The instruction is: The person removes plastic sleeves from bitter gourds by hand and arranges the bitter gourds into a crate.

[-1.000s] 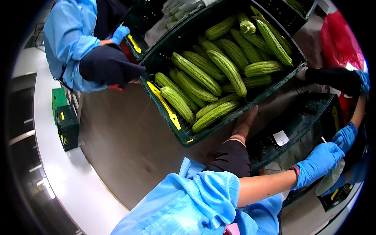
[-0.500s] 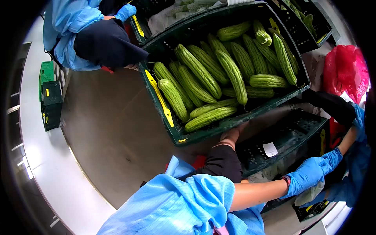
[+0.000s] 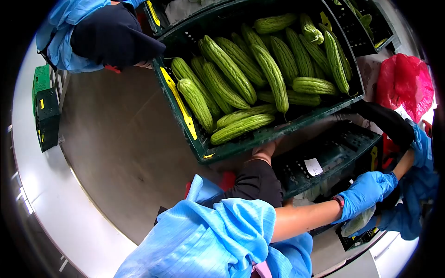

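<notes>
My left hand (image 3: 361,197), in a blue glove, reaches to the right with its fingers bent together. It meets a co-worker's gloved hand (image 3: 388,182), and the fingers overlap, so I cannot make out what it grips. Just beneath it hangs a pale green, filmy-looking item (image 3: 359,222); whether my fingers touch it is hidden. My right hand is not in view. Ahead of me a dark green crate (image 3: 315,111) holds many long, ridged bitter melons (image 3: 271,74), lying in several directions.
A second dark crate (image 3: 331,146) with a white label (image 3: 313,167) stands below the first. Far right lies a red plastic bag (image 3: 403,85). Another person in a dark cap (image 3: 109,39) bends at upper left. Small crates (image 3: 47,118) stand at the left wall.
The view has shifted a little, so the crate of bitter melons appears slightly further left and up. My gloved hand stays against the co-worker's hand. The capped person sits further toward the upper left.
</notes>
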`<state>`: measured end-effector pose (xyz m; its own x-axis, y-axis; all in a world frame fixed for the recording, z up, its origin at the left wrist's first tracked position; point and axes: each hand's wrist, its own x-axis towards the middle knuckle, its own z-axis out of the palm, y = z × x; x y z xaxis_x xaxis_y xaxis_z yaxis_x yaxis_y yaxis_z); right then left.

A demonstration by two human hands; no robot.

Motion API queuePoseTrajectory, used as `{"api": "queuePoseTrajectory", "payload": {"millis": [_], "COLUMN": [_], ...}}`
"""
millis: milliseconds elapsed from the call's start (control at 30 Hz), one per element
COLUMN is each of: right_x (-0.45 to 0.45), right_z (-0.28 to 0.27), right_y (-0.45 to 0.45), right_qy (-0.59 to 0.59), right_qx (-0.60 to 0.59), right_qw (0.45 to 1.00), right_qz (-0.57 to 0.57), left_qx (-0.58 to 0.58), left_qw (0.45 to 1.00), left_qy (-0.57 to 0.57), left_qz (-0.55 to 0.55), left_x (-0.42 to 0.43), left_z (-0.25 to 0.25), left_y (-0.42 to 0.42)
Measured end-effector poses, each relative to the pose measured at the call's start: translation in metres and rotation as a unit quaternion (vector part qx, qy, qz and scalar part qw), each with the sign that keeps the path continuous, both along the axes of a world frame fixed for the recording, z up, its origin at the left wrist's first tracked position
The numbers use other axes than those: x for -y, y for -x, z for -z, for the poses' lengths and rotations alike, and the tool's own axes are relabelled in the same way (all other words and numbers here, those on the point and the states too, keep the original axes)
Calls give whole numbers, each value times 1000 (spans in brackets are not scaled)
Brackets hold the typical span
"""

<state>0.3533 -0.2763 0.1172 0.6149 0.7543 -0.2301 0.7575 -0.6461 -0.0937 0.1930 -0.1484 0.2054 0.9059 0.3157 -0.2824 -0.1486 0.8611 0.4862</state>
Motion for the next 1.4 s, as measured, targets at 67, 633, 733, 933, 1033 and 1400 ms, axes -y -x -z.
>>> {"api": "queuePoseTrajectory", "payload": {"millis": [67, 633, 733, 933, 1033, 1400], "right_x": [48, 246, 287, 311, 266, 260], "right_z": [35, 86, 100, 100, 44, -86], "right_y": [45, 197, 167, 149, 164, 150], "right_qy": [43, -127, -188, -183, -144, -324], "right_qx": [-60, -240, -318, -300, -242, -269], "right_qw": [997, 890, 828, 834, 884, 839], "right_qz": [23, 366, 422, 426, 374, 345], "left_qx": [5, 50, 43, 28, 12, -74], "left_qw": [1000, 996, 998, 1000, 999, 910], "left_qy": [12, 52, 37, 2, -26, -283], "left_qz": [-13, -52, -38, -2, 20, 296], "left_x": [-3, -42, -28, 4, 21, 116], "left_z": [-1, 7, 5, 4, 4, -10], "left_y": [3, 5, -1, -26, -35, -61]}}
